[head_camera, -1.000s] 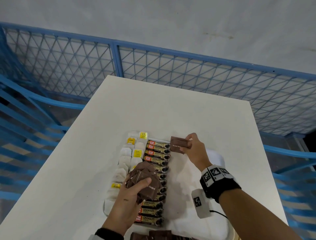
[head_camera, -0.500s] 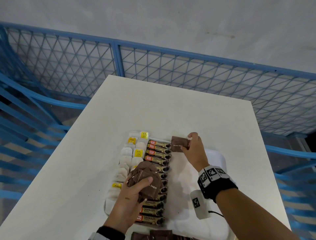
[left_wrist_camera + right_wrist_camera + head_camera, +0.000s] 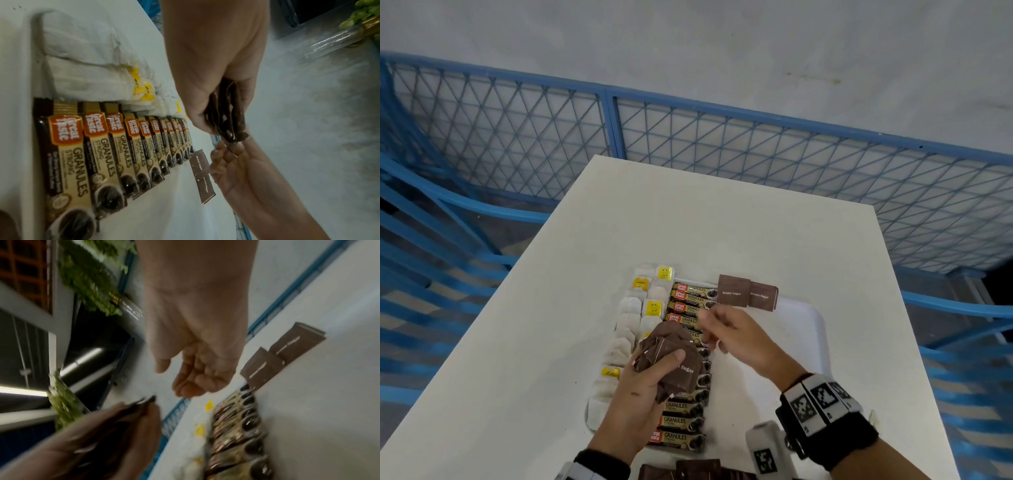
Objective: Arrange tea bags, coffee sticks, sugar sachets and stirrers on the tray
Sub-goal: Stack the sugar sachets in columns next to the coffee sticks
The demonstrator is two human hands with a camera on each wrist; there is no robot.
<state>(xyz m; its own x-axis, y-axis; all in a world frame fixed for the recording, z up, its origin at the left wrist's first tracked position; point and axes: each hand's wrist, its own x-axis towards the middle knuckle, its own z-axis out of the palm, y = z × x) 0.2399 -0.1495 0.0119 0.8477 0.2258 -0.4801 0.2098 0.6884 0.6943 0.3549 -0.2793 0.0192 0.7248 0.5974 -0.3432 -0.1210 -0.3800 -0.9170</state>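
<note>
Gripping a fanned bunch of brown sugar sachets (image 3: 671, 359), the left hand (image 3: 635, 404) offers light, limp packets; the empty, loosely curled right hand (image 3: 736, 337) should pinch one by its edge.

right hand (image 3: 739, 337): bare, no glove and no ring visible. right wrist: wore a broad black band (image 3: 835, 433) carrying white blocks (image 3: 816, 399) printed with black square-pattern markers; a separate white block (image 3: 765, 448) with one such marker sat beside the band, near a thin dark cable. left hand (image 3: 640, 394): bare. left wrist: showed a black cuff (image 3: 602, 462) with a pale grey edge below it at the frame's bottom.
</note>
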